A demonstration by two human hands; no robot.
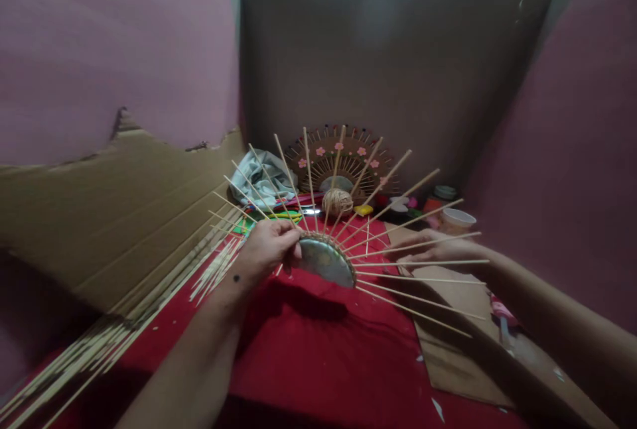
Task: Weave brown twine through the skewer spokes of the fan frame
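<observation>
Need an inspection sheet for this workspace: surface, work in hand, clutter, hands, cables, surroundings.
Surface: red cloth, small white scraps toward the right.
Work in hand: shiny grey curved plate with woven rim; thin pale sticks radiate from it.
Clutter: tan ball of twine, crumpled pale-blue cloth, loose pale sticks at left, flat brown cardboard at right.
Hands: left hand pinches the rim with its fingers; right hand at the right-side sticks, contact unclear.
Cables: nothing seen.
Surroundings: pink side walls, brown flowered fan-shaped piece behind.
</observation>
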